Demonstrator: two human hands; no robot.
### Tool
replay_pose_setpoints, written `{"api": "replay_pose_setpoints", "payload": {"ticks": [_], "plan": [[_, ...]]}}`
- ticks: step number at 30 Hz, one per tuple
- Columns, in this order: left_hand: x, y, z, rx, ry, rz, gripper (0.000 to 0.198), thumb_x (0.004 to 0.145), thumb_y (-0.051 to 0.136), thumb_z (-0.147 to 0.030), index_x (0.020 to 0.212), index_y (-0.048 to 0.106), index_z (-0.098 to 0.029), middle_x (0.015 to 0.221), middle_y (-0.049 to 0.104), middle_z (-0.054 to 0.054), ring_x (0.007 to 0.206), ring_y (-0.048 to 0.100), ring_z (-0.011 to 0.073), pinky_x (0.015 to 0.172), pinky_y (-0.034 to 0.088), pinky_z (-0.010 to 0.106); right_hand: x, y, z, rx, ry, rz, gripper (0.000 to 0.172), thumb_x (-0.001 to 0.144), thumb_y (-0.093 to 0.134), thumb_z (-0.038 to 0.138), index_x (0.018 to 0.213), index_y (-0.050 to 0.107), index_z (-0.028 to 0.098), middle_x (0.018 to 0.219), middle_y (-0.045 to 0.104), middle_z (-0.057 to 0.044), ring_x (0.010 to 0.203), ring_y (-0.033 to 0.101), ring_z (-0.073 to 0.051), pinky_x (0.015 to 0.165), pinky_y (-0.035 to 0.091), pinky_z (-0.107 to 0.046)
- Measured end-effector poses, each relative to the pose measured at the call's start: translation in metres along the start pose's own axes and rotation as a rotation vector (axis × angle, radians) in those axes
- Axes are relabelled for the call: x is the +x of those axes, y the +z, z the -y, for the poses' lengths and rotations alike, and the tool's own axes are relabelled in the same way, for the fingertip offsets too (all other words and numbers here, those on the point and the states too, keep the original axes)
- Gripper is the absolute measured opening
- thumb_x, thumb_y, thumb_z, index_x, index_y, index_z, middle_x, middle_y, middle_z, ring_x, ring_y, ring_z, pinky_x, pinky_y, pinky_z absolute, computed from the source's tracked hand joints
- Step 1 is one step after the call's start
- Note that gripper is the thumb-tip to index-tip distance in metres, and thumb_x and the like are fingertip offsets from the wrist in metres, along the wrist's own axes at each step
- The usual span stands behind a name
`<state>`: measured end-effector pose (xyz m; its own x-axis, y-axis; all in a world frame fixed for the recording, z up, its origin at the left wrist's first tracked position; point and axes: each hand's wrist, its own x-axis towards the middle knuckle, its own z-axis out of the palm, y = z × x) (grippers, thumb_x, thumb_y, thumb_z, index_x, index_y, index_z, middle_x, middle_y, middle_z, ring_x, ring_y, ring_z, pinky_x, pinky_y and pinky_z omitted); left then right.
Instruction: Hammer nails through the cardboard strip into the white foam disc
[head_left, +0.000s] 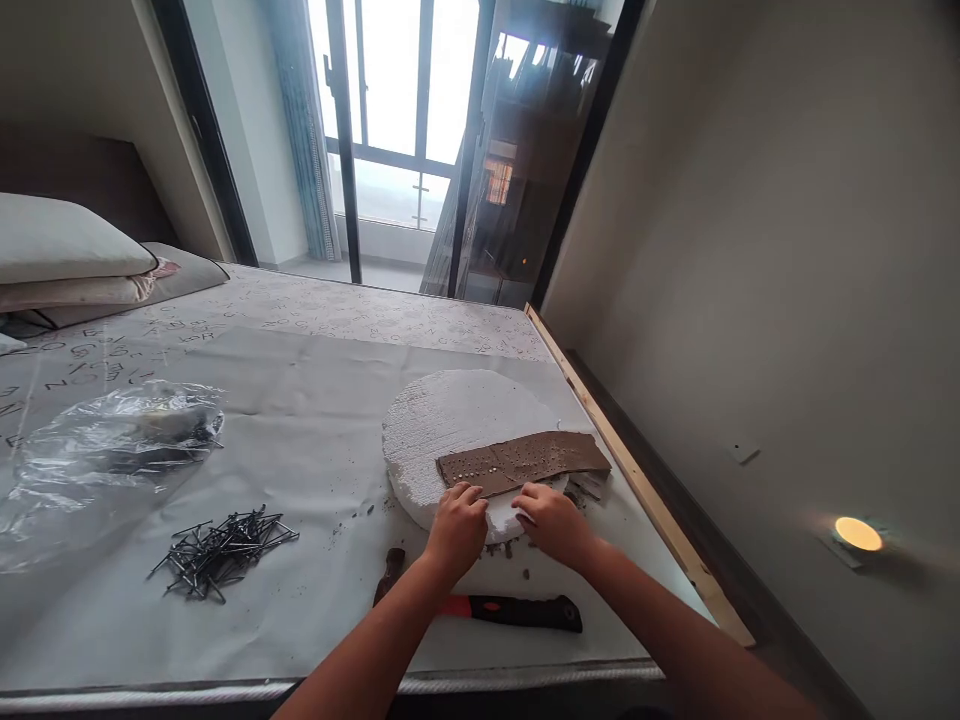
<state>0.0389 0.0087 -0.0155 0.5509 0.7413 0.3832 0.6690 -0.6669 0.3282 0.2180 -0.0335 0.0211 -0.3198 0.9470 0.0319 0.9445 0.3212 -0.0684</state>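
A flat brown board, dotted with small holes and with some pale round dots near its left part, lies tilted across a round white foam block. My left hand has its fingers curled at the board's near edge, left of the middle. Closed in the same way, my right hand meets that edge further right; its thumb is partly hidden. Below the hands lies a hammer with a black and red handle, partly covered by my left forearm.
A pile of nails lies at the left on the grey sheet, near a clear plastic bag. Dark crumbs surround the foam. A wooden strip edges the bed on the right, beside the wall. Pillows are at the far left.
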Motion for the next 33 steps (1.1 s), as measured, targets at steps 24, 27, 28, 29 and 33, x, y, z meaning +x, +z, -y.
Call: {"api": "replay_pose_setpoints", "payload": {"ticks": [24,27,28,29,33], "plan": [[0.009,0.020,0.038,0.007,-0.226,-0.003,0.052,0.076,0.058,-0.013,0.126,0.048,-0.023,0.146,0.030,0.012,0.134,0.027,0.0303,0.104,0.035,0.048,0.117,-0.014,-0.018,-0.245,-0.106,0.323,0.020,0.075,0.056,0.013,0.088,0.071,0.011,0.091,0.070,-0.016,0.084,0.065,-0.024,0.071,0.047,-0.027],[0.010,0.020,0.040,-0.023,-0.241,-0.018,0.055,0.078,0.057,-0.018,0.131,0.042,-0.019,0.146,0.030,0.015,0.134,0.028,0.0300,0.105,0.033,0.047,0.117,-0.016,-0.013,-0.241,-0.135,0.342,0.019,0.074,0.059,0.012,0.088,0.071,0.010,0.093,0.070,-0.016,0.087,0.065,-0.025,0.073,0.048,-0.028],[0.011,0.020,0.041,-0.034,-0.249,-0.025,0.056,0.079,0.056,-0.022,0.133,0.040,-0.017,0.145,0.031,0.016,0.133,0.029,0.0299,0.106,0.033,0.046,0.118,-0.016,-0.012,-0.236,-0.143,0.346,0.018,0.073,0.060,0.011,0.088,0.071,0.010,0.093,0.070,-0.016,0.088,0.065,-0.025,0.074,0.048,-0.028],[0.011,0.019,0.041,-0.044,-0.259,-0.033,0.057,0.081,0.055,-0.025,0.135,0.037,-0.016,0.144,0.032,0.018,0.133,0.030,0.0298,0.106,0.033,0.046,0.118,-0.015,-0.011,-0.229,-0.148,0.348,0.017,0.072,0.062,0.012,0.087,0.071,0.010,0.092,0.070,-0.016,0.089,0.064,-0.025,0.075,0.048,-0.029],[0.014,0.017,0.044,-0.053,-0.283,-0.051,0.058,0.082,0.051,-0.025,0.137,0.034,-0.017,0.142,0.036,0.016,0.131,0.034,0.0283,0.104,0.035,0.045,0.125,-0.008,-0.014,-0.187,-0.113,0.302,0.011,0.073,0.069,0.019,0.079,0.070,0.011,0.082,0.069,-0.010,0.079,0.065,-0.020,0.071,0.049,-0.028]]}}
